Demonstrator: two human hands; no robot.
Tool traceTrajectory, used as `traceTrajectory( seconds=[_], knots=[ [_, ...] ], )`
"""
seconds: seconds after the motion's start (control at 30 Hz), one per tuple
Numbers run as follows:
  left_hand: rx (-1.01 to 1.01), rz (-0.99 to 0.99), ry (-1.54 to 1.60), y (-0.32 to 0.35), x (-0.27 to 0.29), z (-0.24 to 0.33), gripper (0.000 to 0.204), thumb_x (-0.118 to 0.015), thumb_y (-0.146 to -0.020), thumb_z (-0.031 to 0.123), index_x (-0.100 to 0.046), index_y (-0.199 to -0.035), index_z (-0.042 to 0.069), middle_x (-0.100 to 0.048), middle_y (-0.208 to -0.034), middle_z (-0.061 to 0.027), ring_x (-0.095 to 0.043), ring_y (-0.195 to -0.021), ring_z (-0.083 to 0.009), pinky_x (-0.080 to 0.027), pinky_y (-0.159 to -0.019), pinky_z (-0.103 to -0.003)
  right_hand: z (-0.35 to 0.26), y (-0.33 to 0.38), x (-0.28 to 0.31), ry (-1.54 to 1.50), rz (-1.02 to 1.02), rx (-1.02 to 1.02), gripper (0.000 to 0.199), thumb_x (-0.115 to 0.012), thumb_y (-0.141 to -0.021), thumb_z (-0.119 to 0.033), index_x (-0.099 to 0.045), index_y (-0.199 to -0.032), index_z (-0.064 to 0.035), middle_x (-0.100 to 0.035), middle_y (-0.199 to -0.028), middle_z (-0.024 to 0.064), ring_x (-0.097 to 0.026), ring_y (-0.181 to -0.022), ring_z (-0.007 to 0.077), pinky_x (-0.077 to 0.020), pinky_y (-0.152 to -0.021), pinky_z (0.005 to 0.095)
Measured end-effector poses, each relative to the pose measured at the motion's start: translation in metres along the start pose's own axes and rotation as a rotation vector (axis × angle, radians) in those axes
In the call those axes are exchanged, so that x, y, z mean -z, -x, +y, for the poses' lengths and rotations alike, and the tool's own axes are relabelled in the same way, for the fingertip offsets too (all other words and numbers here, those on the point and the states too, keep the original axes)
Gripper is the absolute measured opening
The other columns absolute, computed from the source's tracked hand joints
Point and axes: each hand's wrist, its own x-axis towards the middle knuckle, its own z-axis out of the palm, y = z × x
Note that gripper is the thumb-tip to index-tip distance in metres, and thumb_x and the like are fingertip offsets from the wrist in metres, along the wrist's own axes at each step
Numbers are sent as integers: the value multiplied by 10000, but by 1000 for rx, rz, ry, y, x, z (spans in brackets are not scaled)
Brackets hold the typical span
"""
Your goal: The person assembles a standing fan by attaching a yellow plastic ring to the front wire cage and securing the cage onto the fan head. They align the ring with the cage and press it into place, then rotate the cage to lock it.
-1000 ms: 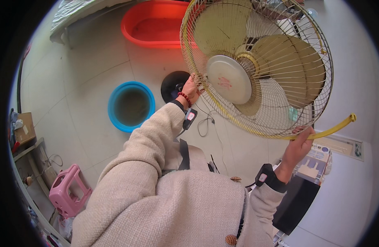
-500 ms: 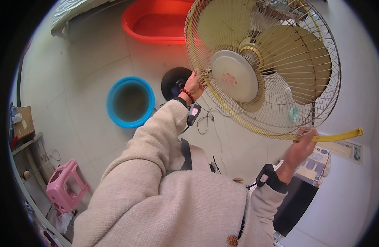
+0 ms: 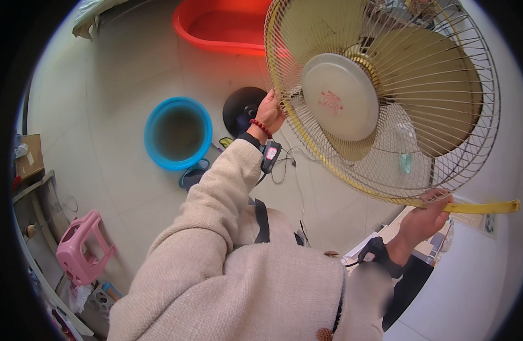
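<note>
A wire-caged electric fan (image 3: pixel 341 96) is held up in front of me, tilted, with dusty yellowish blades and a pale round centre cover. My left hand (image 3: pixel 269 115) grips the cage rim at its left side; its fingers are partly behind the wires. At the lower right edge, my right hand (image 3: pixel 421 224) is closed around the rim and a yellow band (image 3: pixel 483 208). That band runs along the cage edge, and its loose end sticks out to the right past my fingers. Beneath the fan, near my left hand, a black round base (image 3: pixel 239 111) rests on the floor.
A blue basin (image 3: pixel 151 133) of murky water stands on the tiled floor at left, with a red tub (image 3: pixel 216 42) beyond it. A pink stool (image 3: pixel 82 250) is at lower left, beside a shelf. Thin cables (image 3: pixel 300 187) trail over the floor below the fan.
The fan has shifted to the right and appears larger. My right hand has moved slightly right and down with it; my left hand keeps its hold on the rim.
</note>
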Motion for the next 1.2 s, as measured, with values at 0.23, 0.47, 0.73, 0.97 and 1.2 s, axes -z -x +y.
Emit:
traceTrajectory(
  seconds=[0.23,0.47,0.73,0.97,1.2],
  knots=[
    [-65,-31,51,-7,21,-9,221,-456,-980,185,-539,-1157,80,-614,-1080,-42,-598,-955,-171,-501,-814,-315,10,3,-4,-23,44,-7,277,-406,-1009,-308,-455,-952,-41,-432,-801,22,-385,-707,91,-338,-627,227],
    [-57,-11,35,-3,23,-11,194,-523,-954,222,-528,-1122,125,-620,-1051,5,-590,-945,-133,-480,-835,-314,22,1,6,-162,-28,-19,265,-419,-1006,-293,-467,-972,-34,-455,-816,32,-388,-704,103,-346,-634,239],
    [35,66,-85,3,17,-3,249,-578,-926,239,-541,-1163,171,-614,-1055,35,-578,-941,-111,-472,-822,-306,25,-4,7,-174,-1,-19,267,-417,-1007,-278,-475,-1037,-19,-479,-834,39,-402,-718,108,-362,-662,248],
    [123,73,-346,16,-7,21,362,-587,-923,175,-495,-1270,133,-611,-1105,13,-602,-966,-111,-515,-797,-306,29,-13,24,-248,-22,-58,289,-423,-1004,-290,-470,-1067,-13,-479,-843,40,-405,-723,107,-362,-666,248],
    [152,19,-499,10,-12,31,299,-553,-938,165,-491,-1220,89,-620,-1084,-36,-643,-927,-154,-559,-773,-341,30,-18,32,-316,-30,-49,248,-399,-1012,-257,-467,-1011,-18,-474,-849,42,-391,-715,102,-357,-663,252]
  ],
)
